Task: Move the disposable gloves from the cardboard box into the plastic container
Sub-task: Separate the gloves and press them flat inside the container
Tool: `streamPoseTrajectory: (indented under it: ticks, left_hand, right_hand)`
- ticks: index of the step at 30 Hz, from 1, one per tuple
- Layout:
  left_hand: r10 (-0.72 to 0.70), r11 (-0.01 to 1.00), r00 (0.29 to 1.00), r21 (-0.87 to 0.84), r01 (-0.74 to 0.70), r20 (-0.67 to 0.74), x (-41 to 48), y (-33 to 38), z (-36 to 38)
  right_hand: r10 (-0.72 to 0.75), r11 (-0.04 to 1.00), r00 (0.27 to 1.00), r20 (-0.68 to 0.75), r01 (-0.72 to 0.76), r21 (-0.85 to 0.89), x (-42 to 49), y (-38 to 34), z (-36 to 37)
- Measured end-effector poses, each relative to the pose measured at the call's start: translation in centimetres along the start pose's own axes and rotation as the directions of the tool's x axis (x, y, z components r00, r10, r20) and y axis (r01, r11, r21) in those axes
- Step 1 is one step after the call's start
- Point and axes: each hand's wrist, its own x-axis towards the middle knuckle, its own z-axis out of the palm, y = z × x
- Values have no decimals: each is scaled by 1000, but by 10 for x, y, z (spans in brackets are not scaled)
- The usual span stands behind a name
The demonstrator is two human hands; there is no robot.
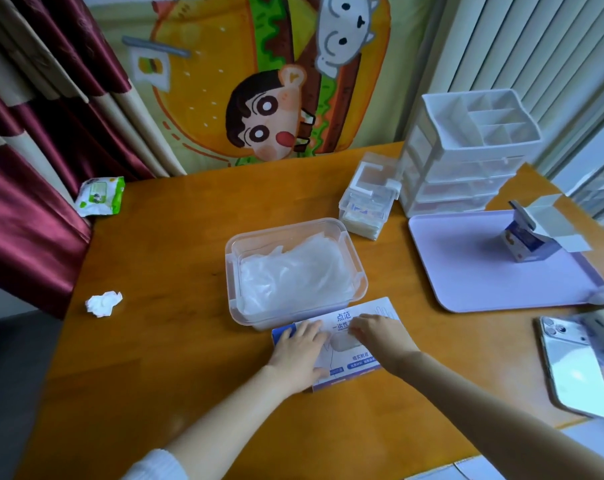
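The fingers of the left hand (299,344) lie flat and close together, pressing on the top of the cardboard box (359,362). The fingers of the right hand (376,332) bend down at the oval hole in the box top; I cannot tell if they pinch anything. The box is white and blue and lies flat on the wooden table (155,271), near the front edge. Just past it, at 12 o'clock and touching it, sits the clear plastic container (232,258) with no lid on. A soft pile of see-through disposable gloves (293,275) is inside it. At 9 o'clock from the container lies a crumpled tissue (103,303), and at 10 o'clock, by the table edge, a green pack of wet wipes (99,197). At 1 o'clock stands a small clear box (370,199), and behind that a white drawer organizer (467,150). At 3 o'clock is a purple tray (467,282) with a small open carton (525,242) on it. A phone (574,372) lies at 4 o'clock. Behind the table hang a dark red curtain (34,168) and a bright cartoon cloth (259,98).
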Motion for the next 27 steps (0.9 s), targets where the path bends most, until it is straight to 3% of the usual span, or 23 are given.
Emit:
streamPoseTrajectory:
  ticks: [6,9,11,13,15,21,27]
  left_hand:
    - [3,999,1000,-51,-4,-4,3,-3,4]
    - [8,999,1000,-44,-8,-3,4,-2,4]
    - [8,999,1000,-41,-8,1,4,-2,2]
    - [8,999,1000,-43,-8,3,4,-2,2]
    - [6,999,1000,-49,-6,5,3,-1,1]
    - [-2,999,1000,-54,3,21,4,0,-1]
    - [-9,999,1000,-31,10,30,6,-2,-1]
  right_hand:
    - [180,981,979,-92,-172,91,-5,21,-16]
    - [57,994,983,-172,-40,101,-12,14,-15]
    - [-35,997,989,-144,45,70,-13,6,-11]
    - [-16,999,999,-51,18,36,-10,1,-9]
    - [24,1000,998,-56,-24,-4,-7,-1,-13]
    - [256,934,945,-205,-187,304,-9,16,-33]
    - [385,834,858,-340,-167,526,-21,28,-43]
